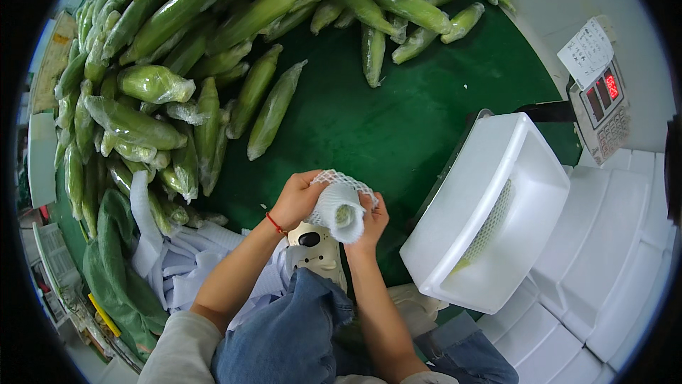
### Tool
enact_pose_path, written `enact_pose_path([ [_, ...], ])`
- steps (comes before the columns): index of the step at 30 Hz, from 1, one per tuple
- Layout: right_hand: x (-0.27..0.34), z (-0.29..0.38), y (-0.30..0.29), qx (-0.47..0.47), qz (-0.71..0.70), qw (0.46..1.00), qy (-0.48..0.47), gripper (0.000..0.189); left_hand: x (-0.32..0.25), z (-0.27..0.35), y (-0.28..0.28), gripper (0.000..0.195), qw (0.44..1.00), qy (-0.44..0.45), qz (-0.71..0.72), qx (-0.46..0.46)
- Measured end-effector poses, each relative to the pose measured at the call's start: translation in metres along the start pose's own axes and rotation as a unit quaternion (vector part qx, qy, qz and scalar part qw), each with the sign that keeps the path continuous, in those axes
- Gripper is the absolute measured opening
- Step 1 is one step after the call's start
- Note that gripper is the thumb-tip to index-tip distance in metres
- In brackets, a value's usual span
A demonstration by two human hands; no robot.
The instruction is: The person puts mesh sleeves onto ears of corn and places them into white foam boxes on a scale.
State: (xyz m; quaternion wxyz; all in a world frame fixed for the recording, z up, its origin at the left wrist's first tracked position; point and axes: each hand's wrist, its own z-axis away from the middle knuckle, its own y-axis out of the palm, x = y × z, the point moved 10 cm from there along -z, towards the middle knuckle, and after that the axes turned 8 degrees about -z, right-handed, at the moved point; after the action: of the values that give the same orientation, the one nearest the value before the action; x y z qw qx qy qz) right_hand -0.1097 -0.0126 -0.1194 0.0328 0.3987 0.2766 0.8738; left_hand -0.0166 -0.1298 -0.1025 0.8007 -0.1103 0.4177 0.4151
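Both my hands are around a white foam net sleeve (331,208) with a green ear of corn (343,215) inside, its end showing in the sleeve's opening. My left hand (294,200), below a red cord bracelet, grips the sleeve's left side. Its right side and mesh edge are held by my right hand (373,219). Beyond them, two film-wrapped ears of corn (277,109) lie slightly apart from a large heap of wrapped corn (176,43). Flat white foam sleeves (200,259) are piled beside my left forearm.
To the right, a white foam box (458,192), tilted in view, contains a net-sleeved ear (491,219). Near it stands a digital scale display (602,93) with a handwritten paper (586,52). White foam boxes (591,235) fill the right edge. Green cloth (114,272) lies left.
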Motion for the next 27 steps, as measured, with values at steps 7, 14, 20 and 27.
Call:
enact_pose_path([
  [7, -0.033, -0.023, -0.018, 0.017, -0.011, 1.000, 0.010, 0.013, 0.043, -0.029, -0.016, 0.019, 0.997, 0.044, -0.061, 0.006],
  [14, -0.055, -0.026, -0.032, 0.023, -0.071, 0.995, 0.069, 0.010, 0.065, -0.033, -0.022, 0.023, 0.988, 0.027, -0.152, 0.014],
  [20, -0.019, -0.004, 0.006, 0.103, -0.009, 0.993, 0.061, 0.013, 0.023, 0.001, 0.013, 0.036, 0.988, -0.037, 0.025, 0.145],
  [27, 0.071, 0.108, 0.046, 0.171, -0.221, 0.878, 0.389, 0.063, -0.114, 0.070, 0.072, 0.044, 0.874, 0.371, -0.313, 0.011],
])
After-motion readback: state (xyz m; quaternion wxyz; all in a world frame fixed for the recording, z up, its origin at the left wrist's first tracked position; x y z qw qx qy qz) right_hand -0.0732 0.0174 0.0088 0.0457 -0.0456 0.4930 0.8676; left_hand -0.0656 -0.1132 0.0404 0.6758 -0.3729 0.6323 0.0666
